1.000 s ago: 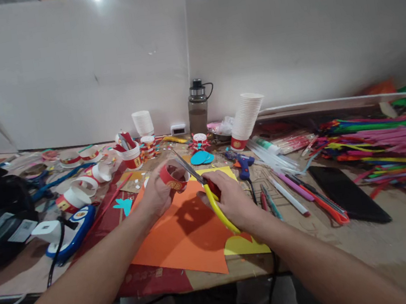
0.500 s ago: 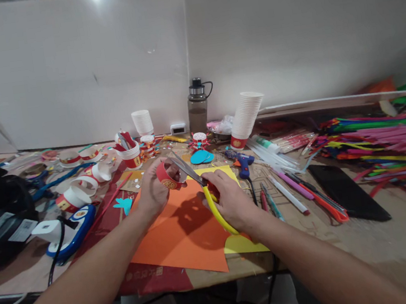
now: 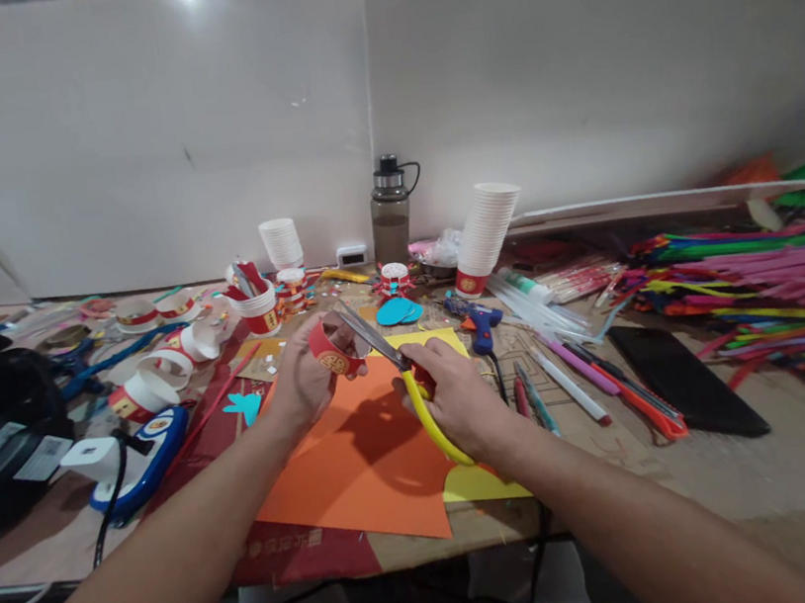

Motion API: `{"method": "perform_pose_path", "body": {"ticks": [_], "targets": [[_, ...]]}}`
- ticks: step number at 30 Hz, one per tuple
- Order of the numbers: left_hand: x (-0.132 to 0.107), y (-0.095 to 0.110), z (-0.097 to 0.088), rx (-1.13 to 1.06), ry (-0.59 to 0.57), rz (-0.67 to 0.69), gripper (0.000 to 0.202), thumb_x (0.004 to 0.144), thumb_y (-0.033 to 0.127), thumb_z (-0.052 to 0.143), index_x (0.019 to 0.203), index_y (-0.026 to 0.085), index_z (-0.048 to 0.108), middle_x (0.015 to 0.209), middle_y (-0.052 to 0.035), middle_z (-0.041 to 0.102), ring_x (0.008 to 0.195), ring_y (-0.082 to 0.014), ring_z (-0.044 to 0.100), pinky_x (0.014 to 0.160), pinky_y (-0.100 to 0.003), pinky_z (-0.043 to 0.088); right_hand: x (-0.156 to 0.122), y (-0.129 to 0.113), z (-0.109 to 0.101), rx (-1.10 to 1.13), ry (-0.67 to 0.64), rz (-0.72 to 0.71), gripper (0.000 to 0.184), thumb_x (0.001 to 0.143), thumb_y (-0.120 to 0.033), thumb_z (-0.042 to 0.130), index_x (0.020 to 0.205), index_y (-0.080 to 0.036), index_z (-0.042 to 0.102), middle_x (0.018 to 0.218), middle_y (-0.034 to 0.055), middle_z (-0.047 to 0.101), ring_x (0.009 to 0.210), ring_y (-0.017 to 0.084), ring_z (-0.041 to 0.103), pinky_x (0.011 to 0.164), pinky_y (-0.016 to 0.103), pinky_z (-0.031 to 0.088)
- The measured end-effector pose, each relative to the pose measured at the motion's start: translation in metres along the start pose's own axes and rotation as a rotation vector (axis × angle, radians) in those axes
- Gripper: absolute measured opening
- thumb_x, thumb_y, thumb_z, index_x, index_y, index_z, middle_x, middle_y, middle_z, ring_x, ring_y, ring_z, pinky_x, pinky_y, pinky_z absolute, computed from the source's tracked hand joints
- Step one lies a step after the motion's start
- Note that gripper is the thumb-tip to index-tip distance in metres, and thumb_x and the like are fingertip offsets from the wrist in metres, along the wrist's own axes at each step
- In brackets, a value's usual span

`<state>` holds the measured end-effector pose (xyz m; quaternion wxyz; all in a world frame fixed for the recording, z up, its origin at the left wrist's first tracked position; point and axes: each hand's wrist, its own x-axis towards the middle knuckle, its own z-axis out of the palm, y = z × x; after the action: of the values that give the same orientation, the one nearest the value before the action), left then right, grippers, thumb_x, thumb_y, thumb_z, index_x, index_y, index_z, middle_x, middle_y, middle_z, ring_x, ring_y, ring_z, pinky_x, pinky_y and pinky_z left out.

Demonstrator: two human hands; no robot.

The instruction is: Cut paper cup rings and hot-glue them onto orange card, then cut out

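My left hand (image 3: 300, 378) holds a short red paper cup piece (image 3: 331, 353) with a gold emblem, its fingers closed around one side. In my right hand (image 3: 456, 394) are yellow-handled scissors (image 3: 431, 422); the blades point up and left, right beside the cup piece. Whether the blades touch its rim I cannot tell. Both hands are raised over an orange paper sheet (image 3: 309, 489), which overlaps a yellow sheet (image 3: 477, 484). Blue paper ovals (image 3: 398, 311) lie just beyond the hands, and a blue paper cutout (image 3: 244, 407) is left of the orange sheet.
A stack of paper cups (image 3: 487, 235), a water bottle (image 3: 390, 213) and a glue gun (image 3: 480, 320) stand or lie farther back. On the right are a black phone (image 3: 687, 381), a red cutter (image 3: 646, 407) and many pipe cleaners (image 3: 765, 275). Cut cup rings (image 3: 146, 392) and a blue power strip (image 3: 145, 467) sit left.
Almost nothing differs. The whole view has shifted very slightly; both hands keep the cup piece and scissors in nearly the same pose.
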<state>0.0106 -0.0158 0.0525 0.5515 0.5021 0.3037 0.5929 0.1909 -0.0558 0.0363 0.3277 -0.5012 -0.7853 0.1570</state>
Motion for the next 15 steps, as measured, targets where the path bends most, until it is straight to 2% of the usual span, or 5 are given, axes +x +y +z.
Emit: {"method": "perform_pose_path", "body": {"ticks": [6,11,15], "targets": [[0.003,0.000,-0.010,0.003,-0.113,-0.062,0.032,0.073,0.038,0.075,0.068,0.014,0.054,0.063,0.0008,0.059,0.042,-0.0055,0.052,0.038,-0.016,0.036,0.002,-0.003,-0.006,-0.018,0.000,-0.003,0.017,0.083,-0.022,0.059,0.098,-0.016,0.064,0.078,0.0020,0.048,0.064,0.014,0.045,0.060,0.025,0.033],[0.006,0.000,-0.014,0.000,-0.114,-0.137,0.035,0.074,0.037,0.074,0.064,0.015,0.049,0.060,0.0018,0.058,0.038,-0.0045,0.049,0.036,-0.015,0.035,0.002,-0.005,-0.009,-0.079,0.003,-0.020,0.018,0.081,-0.021,0.060,0.097,-0.016,0.066,0.075,0.0016,0.049,0.065,0.014,0.045,0.061,0.026,0.032],[0.005,0.004,-0.011,-0.001,-0.133,-0.110,0.035,0.073,0.040,0.075,0.067,0.014,0.053,0.060,0.0007,0.057,0.045,-0.0094,0.057,0.040,-0.019,0.041,0.001,-0.004,-0.009,-0.121,0.004,-0.007,0.017,0.082,-0.023,0.059,0.097,-0.017,0.066,0.075,0.0019,0.051,0.065,0.015,0.045,0.061,0.026,0.031]]}}
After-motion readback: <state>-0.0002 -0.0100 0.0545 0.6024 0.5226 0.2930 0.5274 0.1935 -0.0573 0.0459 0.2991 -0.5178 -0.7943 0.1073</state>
